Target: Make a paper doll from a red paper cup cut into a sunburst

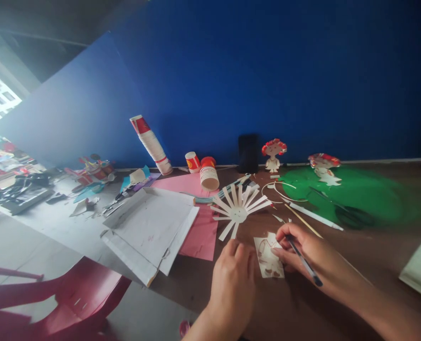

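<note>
My right hand [299, 248] is closed round a dark pen [305, 262], its fingertips at the upper right of a small white paper piece [267, 265]. Curved brownish outlines show on that piece, and its top edge is cut unevenly. Beside its left edge rests my left hand [232, 279], fingers curled; whatever they hold is hidden. Just beyond lies a white paper cutout with long strips spread like rays [238, 214] and a small face drawn in its middle.
An opened white box [150, 222] lies on pink paper [203, 237] to the left. Paper cups [209, 177] and a tall leaning cup stack [153, 147] stand behind. A paper figure [273, 156], a white pen [315, 215] and dark scissors [352, 215] on green paper [381, 194] are at right.
</note>
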### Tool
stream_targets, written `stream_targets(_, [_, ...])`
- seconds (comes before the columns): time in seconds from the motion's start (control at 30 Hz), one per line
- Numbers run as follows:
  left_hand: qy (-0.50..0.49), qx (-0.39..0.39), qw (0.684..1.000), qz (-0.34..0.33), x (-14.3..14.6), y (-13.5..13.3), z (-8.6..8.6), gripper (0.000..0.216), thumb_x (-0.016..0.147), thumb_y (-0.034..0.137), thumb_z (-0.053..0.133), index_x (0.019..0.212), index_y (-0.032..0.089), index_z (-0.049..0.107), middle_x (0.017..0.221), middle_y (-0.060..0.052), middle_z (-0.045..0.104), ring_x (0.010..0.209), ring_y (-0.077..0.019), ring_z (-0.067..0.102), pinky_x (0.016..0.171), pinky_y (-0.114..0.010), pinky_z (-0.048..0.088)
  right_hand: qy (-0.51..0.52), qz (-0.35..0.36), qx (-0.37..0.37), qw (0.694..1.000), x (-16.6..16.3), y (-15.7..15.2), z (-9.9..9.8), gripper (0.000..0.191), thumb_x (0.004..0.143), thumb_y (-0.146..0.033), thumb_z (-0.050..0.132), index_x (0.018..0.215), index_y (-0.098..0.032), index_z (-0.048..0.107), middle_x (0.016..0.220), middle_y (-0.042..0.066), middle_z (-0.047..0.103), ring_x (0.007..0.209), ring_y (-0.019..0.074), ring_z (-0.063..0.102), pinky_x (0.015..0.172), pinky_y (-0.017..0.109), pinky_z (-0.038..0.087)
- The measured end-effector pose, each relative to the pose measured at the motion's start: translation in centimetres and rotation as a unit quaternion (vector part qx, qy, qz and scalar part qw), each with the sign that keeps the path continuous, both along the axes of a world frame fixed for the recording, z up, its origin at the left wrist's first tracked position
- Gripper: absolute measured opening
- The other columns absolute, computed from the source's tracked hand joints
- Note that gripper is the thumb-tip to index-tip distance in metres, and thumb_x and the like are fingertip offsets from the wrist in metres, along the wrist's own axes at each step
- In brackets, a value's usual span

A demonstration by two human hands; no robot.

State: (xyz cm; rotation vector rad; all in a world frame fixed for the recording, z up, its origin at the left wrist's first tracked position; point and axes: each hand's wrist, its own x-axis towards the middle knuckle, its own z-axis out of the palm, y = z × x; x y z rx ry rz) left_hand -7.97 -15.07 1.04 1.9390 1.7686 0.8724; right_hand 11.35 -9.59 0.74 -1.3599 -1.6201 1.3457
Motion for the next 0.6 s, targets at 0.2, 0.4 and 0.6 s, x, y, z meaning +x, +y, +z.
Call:
stream_targets(0.2, [0.009,0.091,0.995,-0.048,0.1,-0.6,-2.0,0.026,0.092,0.010,0.048,0.105,0.025,0.065,0.104,-0.005,0.064,0.096,-0.0218,0.059,0.087,-0.035,0.048,-0.064,-0.018,0.057,0.996,-0.4,0.4,-2.1,0.020,0.078,-0.040,0.066,0.092,-0.027,0.060,0.070,-0.002,0.065,0.062,0.0166,0.062,0.055,0.026,0.048])
stream_targets(0.4, [0.027,0.138,0.987,-0.077,-0.1,-0.6,-2.4,0.029,0.089,0.005,0.049,0.102,0.024,0.066,0.100,-0.003,0.064,0.090,-0.0202,0.057,0.083,-0.036,0.050,-0.157,-0.015,0.118,0.980,-0.3,0.6,-2.4,0.017,0.082,-0.044,0.062,0.090,-0.028,0.064,0.070,-0.002,0.069,0.064,0.0177,0.065,0.060,0.027,0.049])
stream_targets(0.6, [0.047,0.160,0.977,-0.132,0.0,-0.3,-2.0,0.031,0.081,0.001,0.050,0.097,0.021,0.067,0.106,-0.003,0.067,0.092,-0.0199,0.058,0.083,-0.035,0.051,-0.184,-0.002,0.110,0.977,-0.3,0.3,-2.4,0.021,0.081,-0.044,0.064,0.096,-0.029,0.062,0.069,-0.003,0.069,0.063,0.0174,0.066,0.058,0.027,0.048])
